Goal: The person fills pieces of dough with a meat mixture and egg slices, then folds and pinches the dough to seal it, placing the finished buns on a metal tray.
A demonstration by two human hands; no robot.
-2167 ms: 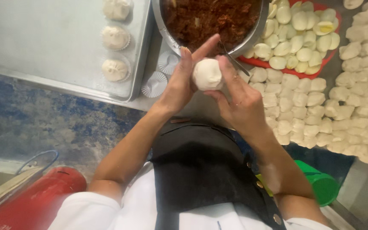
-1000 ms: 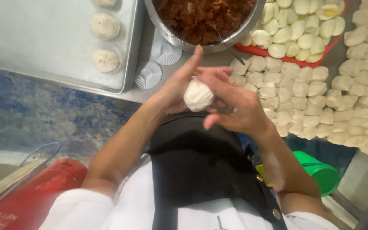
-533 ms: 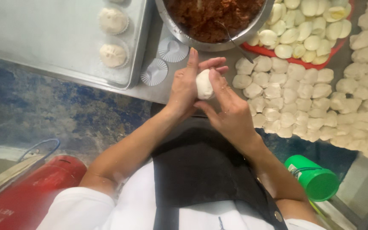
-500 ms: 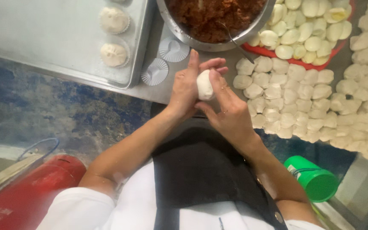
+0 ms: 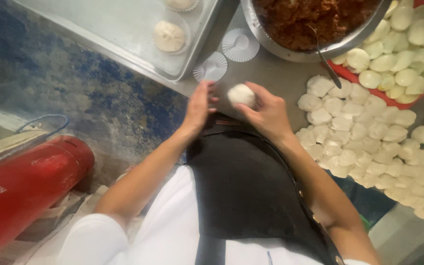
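our right hand (image 5: pixel 270 112) grips a sealed white bun (image 5: pixel 241 94) above the counter edge, our left hand (image 5: pixel 198 105) open beside a paper liner (image 5: pixel 211 67), two buns sit on the tray (image 5: pixel 123 34), many dough pieces (image 5: pixel 364 132) wait unfilled

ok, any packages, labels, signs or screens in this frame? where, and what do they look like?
Red cylinder: lower left, lying tilted on the floor; white printed lettering on its side.
Paper bun liners: white, round, fluted, on the table by the steel tray.
No screens or signs.
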